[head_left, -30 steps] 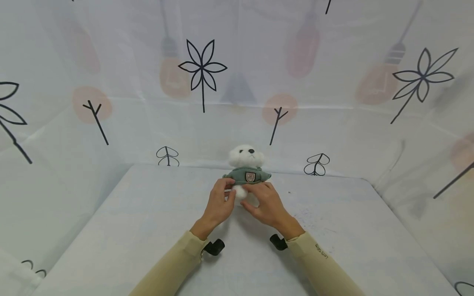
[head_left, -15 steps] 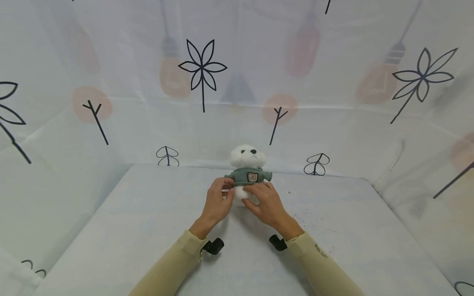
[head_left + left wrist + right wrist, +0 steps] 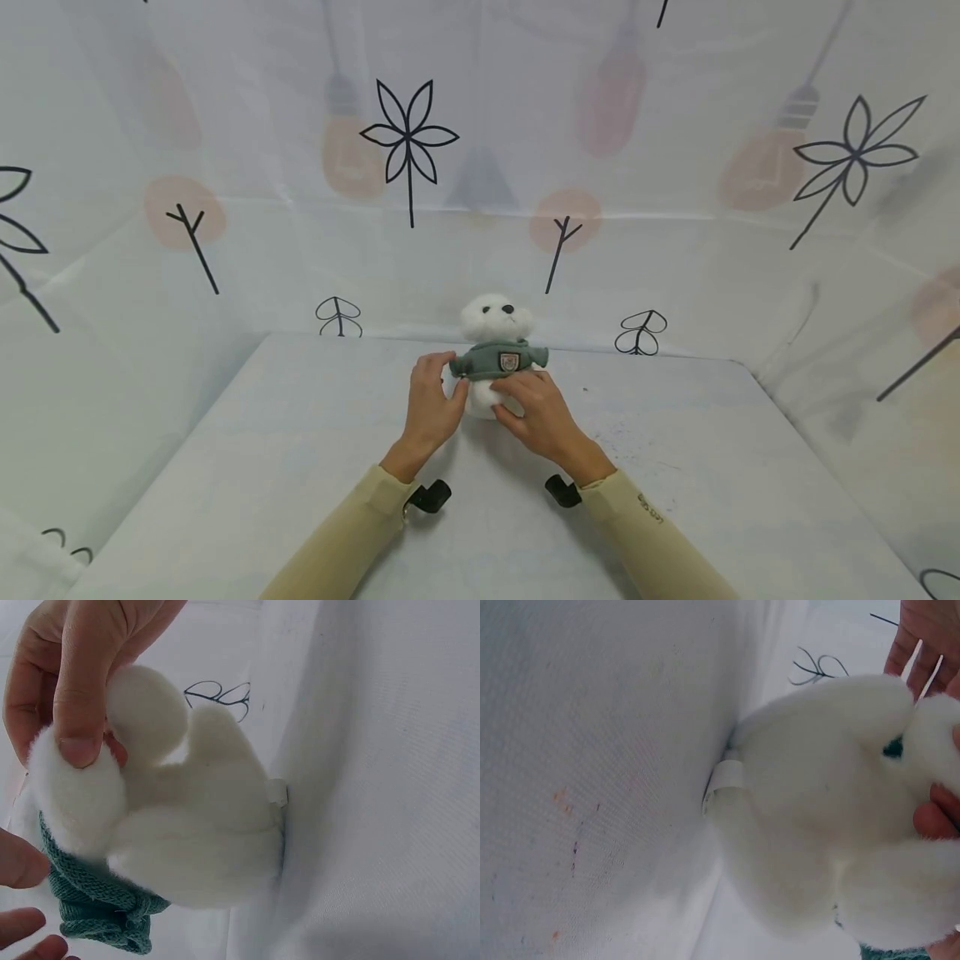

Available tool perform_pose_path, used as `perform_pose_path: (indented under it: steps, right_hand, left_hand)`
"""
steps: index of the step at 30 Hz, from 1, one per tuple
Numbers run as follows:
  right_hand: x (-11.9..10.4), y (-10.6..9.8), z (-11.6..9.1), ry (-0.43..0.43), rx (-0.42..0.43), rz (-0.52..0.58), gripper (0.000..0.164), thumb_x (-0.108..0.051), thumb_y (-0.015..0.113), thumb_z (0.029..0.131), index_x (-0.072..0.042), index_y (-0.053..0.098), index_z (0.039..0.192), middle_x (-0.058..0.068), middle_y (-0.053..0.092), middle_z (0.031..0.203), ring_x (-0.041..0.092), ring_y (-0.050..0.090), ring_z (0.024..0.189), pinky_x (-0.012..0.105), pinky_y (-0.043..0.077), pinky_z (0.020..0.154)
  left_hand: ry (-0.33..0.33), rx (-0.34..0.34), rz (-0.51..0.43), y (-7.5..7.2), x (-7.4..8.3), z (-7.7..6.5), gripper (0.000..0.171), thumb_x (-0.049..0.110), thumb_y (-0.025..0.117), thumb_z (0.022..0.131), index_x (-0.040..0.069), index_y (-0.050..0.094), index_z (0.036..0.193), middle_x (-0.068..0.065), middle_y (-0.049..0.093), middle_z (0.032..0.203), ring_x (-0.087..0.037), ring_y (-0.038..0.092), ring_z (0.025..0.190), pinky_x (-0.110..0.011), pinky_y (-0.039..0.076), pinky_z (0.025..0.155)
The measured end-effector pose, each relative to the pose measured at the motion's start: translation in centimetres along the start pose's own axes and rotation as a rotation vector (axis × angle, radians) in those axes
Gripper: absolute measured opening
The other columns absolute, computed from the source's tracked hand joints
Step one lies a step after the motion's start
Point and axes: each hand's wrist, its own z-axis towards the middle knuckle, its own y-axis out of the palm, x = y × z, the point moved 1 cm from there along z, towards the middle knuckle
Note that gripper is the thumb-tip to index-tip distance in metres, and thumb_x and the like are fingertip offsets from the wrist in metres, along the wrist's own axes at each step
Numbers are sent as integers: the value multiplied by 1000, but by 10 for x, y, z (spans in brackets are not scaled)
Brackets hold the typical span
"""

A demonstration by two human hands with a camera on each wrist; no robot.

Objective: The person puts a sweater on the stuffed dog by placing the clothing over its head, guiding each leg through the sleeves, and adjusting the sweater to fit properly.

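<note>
White plush dog (image 3: 491, 360) in a green knit sweater (image 3: 90, 896) (crest patch (image 3: 509, 362) on the chest), seated on a white tabletop (image 3: 300, 467) near a patterned backdrop (image 3: 480, 258), person's right hand (image 3: 536, 410) pinching one fluffy foot (image 3: 75, 799), left hand (image 3: 432, 408) relaxed, fingers spread beside the sweater's sleeve (image 3: 461, 366)

A small booth-like enclosure (image 3: 255, 275), within what kind of building cannot be told; a pale back sheet (image 3: 480, 271), a left sheet (image 3: 97, 325) and a right sheet (image 3: 847, 350) close in three sides of a white table (image 3: 495, 533). The sheets hang creased, like thin fabric or plastic, and are printed with black-outlined flowers (image 3: 407, 136), bare twigs (image 3: 198, 247) and pale orange light bulbs (image 3: 352, 158); faint coloured specks (image 3: 574, 851) mark the table, clearest in the close view from the right wrist.
</note>
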Motion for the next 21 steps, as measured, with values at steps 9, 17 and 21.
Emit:
perform_pose_path:
  steps: [9, 17, 21]
  right_hand:
    - [-1, -1, 1, -18, -10, 4, 24, -12, 74, 80, -11, 68, 103, 1, 68, 97, 19, 61, 95, 42, 43, 85]
    - [-2, -1, 1, -19, -22, 4, 25, -14, 76, 79, -11, 68, 103, 0, 68, 97, 19, 61, 98, 42, 42, 86]
    - [-2, 0, 0, -27, -21, 4, 27, -15, 78, 78, -11, 68, 103, 0, 68, 97, 19, 61, 97, 43, 43, 86]
  left_hand:
    - [-60, -57, 73, 1, 2, -1, 25, 10, 69, 84, 1, 65, 107, -13, 54, 104, -30, 52, 98, -43, 45, 83]
    - [-114, -36, 85, -1, 1, -1, 37, 11, 69, 83, -1, 59, 117, -18, 56, 101, -33, 54, 92, -43, 45, 76]
    - [-103, -74, 37, -1, -1, 0, 33, 10, 67, 85, 0, 60, 116, -16, 62, 100, -32, 59, 93, -43, 48, 76]
